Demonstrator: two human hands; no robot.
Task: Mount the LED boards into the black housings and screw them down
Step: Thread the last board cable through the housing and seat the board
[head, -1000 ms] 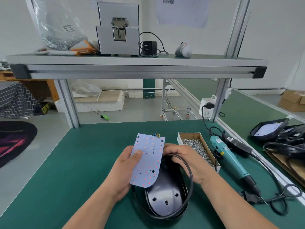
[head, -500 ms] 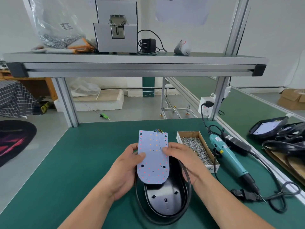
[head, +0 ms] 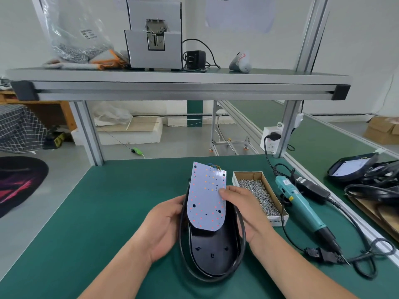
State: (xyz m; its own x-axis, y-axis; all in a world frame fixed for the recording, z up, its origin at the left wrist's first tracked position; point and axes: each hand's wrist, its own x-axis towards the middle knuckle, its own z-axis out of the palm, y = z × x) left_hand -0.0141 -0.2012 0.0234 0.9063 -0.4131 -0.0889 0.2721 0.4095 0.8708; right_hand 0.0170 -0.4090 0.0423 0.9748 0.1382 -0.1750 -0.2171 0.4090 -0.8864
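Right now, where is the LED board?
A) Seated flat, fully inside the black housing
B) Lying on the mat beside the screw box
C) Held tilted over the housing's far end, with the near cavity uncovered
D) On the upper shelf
C: the right hand pinches the LED board at a tilt over the far part of the black housing, whose near floor shows bare, while the left hand grips the housing's side.

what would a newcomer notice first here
The white LED board, dotted red and orange, is held tilted over the black housing in the middle. The right hand pinches its edge; the left hand grips the housing's side. A box of screws and a teal screwdriver lie to the right.
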